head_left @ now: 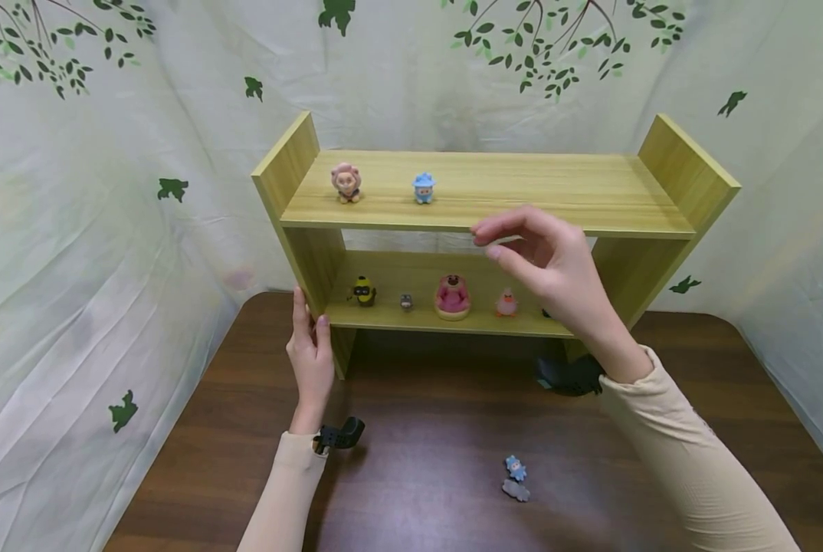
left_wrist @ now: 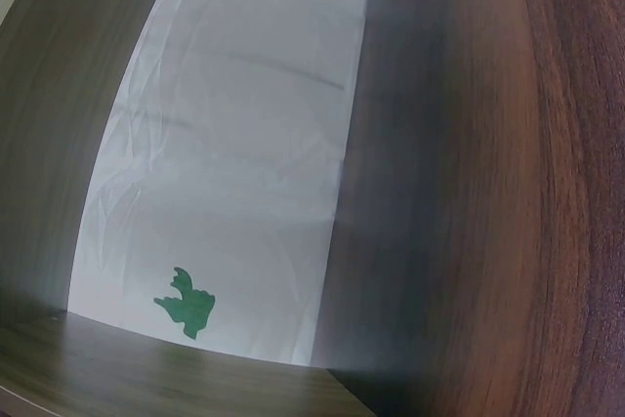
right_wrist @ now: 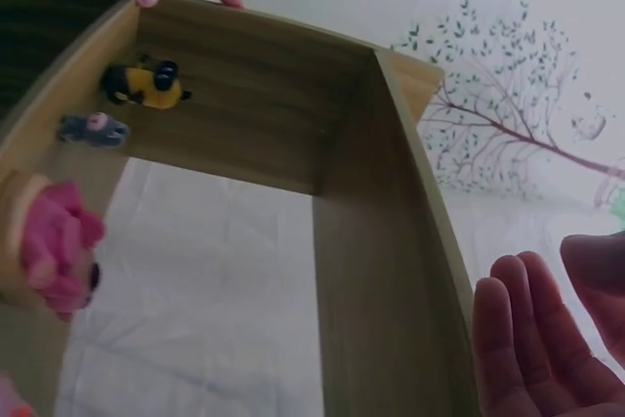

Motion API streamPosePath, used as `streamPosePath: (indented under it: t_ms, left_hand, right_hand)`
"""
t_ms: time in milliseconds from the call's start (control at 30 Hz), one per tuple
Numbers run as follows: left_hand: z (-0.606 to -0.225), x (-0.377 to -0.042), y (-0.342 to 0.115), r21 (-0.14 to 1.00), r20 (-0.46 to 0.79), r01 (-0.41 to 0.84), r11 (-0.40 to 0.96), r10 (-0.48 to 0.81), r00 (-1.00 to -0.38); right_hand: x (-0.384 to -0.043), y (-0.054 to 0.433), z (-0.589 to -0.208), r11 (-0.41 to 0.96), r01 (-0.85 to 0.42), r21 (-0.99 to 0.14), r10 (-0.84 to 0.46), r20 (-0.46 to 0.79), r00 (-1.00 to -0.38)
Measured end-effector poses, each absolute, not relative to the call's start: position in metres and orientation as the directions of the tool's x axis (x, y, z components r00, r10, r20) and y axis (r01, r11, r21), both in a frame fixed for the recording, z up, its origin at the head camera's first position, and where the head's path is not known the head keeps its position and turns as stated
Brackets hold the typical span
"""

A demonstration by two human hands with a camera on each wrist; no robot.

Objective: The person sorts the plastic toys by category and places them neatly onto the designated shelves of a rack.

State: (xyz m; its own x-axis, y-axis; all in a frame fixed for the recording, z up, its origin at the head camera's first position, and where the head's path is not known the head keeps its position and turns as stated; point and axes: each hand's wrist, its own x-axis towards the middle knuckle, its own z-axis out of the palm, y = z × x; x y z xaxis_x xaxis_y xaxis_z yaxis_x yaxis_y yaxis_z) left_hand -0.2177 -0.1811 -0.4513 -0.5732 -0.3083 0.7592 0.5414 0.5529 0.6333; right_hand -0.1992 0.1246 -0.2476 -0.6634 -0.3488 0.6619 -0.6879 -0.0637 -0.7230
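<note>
A two-tier wooden shelf (head_left: 494,218) stands on the table. My left hand (head_left: 311,360) holds its left side panel, thumb at the front edge and fingers along the outside. My right hand (head_left: 552,264) hovers before the upper board's front edge, thumb and fingertips apart, nothing visible between them. On the upper board stand a pink lion-like figurine (head_left: 346,182) and a blue-hatted figurine (head_left: 423,188). The lower board bears a yellow-and-black figurine (head_left: 363,291), a small grey figurine (head_left: 406,302), a pink bear figurine (head_left: 452,297) and a pink duck-like figurine (head_left: 506,303). My right hand mostly hides a dark one.
On the brown table (head_left: 411,414) in front of the shelf lie a light-blue figurine (head_left: 515,468) and a grey cloud-shaped piece (head_left: 516,491), close together. Behind the shelf hangs a pale cloth (head_left: 398,84) printed with leaves.
</note>
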Motion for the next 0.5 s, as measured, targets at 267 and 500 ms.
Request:
streamPosePath:
  t_ms: [267,500]
  left_hand:
    - [-0.452,-0.217,-0.182,0.63,0.762,0.54,0.559,-0.309,-0.569]
    - [-0.451,-0.217,-0.182,0.629,0.763,0.543,0.556,-0.307,-0.569]
  right_hand:
    - [-0.186,0.138,-0.284,0.001,-0.696,-0.718,-0.397,0.639,-0.659]
    - [-0.178,0.153,-0.324,0.077,-0.667,-0.741,-0.424,0.581,-0.694]
